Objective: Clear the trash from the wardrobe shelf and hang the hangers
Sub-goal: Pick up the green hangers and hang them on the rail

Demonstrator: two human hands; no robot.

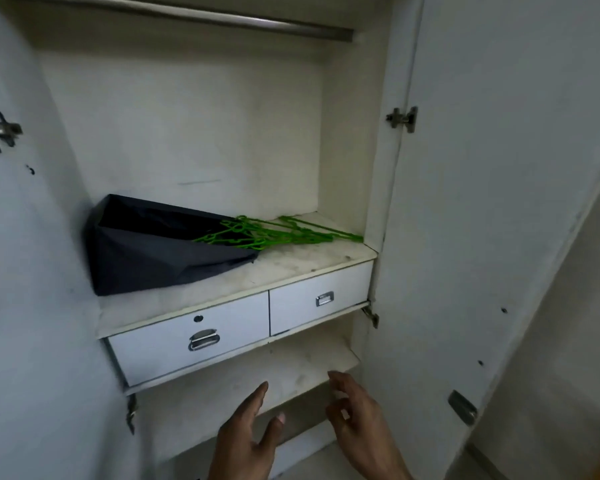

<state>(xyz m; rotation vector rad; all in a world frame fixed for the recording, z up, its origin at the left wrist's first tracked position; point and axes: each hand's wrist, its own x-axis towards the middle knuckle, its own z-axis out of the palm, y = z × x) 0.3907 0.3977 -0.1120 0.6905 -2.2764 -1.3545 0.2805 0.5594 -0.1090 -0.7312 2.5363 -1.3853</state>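
Note:
A dark grey bag [153, 251] lies on the left of the dusty wardrobe shelf [291, 265]. Several green plastic hangers [274, 233] rest in a bundle to its right, partly over the bag's edge. A metal hanging rail [201, 15] runs across the top of the wardrobe. My left hand [250, 438] and my right hand [357, 420] are low in front of the lower shelf, both with fingers spread and nothing in them, well below the bag and hangers.
Two white drawers [222, 327] with metal handles sit under the shelf. A lower shelf [243, 386] lies beneath them. Both wardrobe doors stand open, the right door [482, 202] close beside my right hand.

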